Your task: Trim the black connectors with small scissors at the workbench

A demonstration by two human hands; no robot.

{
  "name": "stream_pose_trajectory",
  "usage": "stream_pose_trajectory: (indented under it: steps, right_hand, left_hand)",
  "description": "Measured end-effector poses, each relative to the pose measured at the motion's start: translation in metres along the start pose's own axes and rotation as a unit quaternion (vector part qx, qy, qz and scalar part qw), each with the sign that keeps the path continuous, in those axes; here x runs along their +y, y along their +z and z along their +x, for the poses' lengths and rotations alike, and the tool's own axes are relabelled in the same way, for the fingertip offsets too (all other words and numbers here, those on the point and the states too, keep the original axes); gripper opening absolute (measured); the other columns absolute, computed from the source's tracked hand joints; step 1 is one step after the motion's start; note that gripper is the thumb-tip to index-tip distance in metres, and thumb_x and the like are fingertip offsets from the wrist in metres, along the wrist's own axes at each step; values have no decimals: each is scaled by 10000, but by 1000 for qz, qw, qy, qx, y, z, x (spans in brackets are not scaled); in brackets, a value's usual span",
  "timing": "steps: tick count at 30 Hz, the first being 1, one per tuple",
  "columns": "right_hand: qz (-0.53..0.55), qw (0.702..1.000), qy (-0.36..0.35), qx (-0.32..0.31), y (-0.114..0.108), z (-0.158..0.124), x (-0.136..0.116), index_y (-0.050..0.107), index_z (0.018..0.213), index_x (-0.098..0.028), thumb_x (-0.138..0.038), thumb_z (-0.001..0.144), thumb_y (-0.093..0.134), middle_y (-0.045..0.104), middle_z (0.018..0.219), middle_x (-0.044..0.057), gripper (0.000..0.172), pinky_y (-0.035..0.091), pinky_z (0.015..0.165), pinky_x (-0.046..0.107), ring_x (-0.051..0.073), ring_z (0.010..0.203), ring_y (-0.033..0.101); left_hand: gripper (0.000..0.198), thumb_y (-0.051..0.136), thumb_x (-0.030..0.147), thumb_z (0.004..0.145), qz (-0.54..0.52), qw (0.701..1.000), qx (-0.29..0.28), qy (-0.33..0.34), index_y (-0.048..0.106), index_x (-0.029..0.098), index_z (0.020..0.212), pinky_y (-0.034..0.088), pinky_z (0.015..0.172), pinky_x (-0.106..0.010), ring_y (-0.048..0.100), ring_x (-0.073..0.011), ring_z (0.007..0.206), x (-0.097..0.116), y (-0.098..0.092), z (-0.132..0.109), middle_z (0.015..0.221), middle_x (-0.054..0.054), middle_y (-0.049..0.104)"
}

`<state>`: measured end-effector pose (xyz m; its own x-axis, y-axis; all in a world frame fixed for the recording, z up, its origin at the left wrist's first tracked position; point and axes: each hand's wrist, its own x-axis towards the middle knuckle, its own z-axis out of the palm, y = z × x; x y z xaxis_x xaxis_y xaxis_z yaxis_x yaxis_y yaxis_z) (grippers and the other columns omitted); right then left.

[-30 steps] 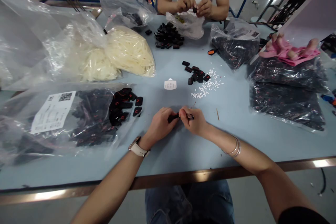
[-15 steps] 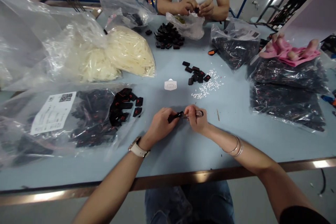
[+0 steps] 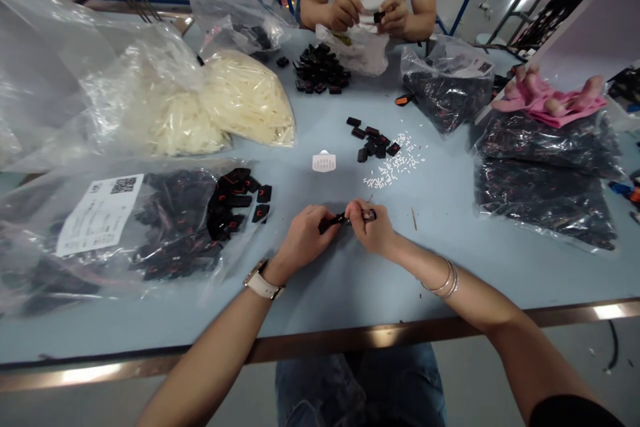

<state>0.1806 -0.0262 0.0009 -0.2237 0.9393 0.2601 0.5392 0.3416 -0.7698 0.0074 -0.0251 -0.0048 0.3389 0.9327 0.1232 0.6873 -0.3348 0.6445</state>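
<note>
My left hand (image 3: 306, 235) pinches a small black plastic part (image 3: 331, 221) just above the table, in the lower middle of the head view. My right hand (image 3: 375, 230) is closed on a small metal tool with a looped end (image 3: 370, 215); the loop sticks out past the fingers. The tool's front end meets the black part between the two hands, and fingers hide most of both. Beyond my hands lies a loose group of black plastic parts (image 3: 373, 140), some with red marks, beside scattered tiny white pieces (image 3: 395, 167).
Left stand a labelled clear bag of black parts (image 3: 170, 227) and a bag of cream strips (image 3: 255, 100). A white card (image 3: 324, 162) lies centrally. Right are bagged black parts (image 3: 545, 200) under pink gloves (image 3: 555, 100). Opposite, a co-worker's hands (image 3: 393, 13) hold a black piece near a black heap (image 3: 321, 70).
My right hand with the looped tool has moved slightly left, closer to the black part. My left hand has stayed nearly in place. The co-worker's hands have moved apart.
</note>
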Motion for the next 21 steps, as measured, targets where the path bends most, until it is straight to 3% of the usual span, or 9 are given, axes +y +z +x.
stream_pose_trajectory:
  steps: [6,11,18,21]
  right_hand:
    - [-45,997,-36,-45,0,1,-4,498,706,-222,-385,963,301,568,593,5,363,343,545,240,127,538,515]
    - [-68,993,-80,-48,2,0,-3,494,683,-219,-390,951,313,543,562,6,366,297,525,256,130,517,481]
    - [48,998,12,34,0,-4,1,543,726,-215,-407,961,285,564,578,-2,399,396,563,234,121,525,532]
    - [65,998,10,25,-1,-3,0,542,718,-213,-395,956,315,542,550,-9,376,398,549,232,120,506,538]
  left_hand:
    - [94,604,237,770,-10,1000,13,19,540,220,703,468,644,-334,578,-206,709,-5,3,0,695,-27,608]
    - [129,600,253,783,-21,1000,13,7,535,217,677,466,652,-322,578,-197,703,-3,1,0,686,-22,603]
    - [92,607,270,773,-40,999,20,-7,570,222,703,458,633,-323,580,-201,690,-2,1,1,712,-33,625]
    - [93,605,265,773,-41,999,21,-3,569,221,700,462,643,-331,579,-203,694,-1,1,1,711,-35,625]
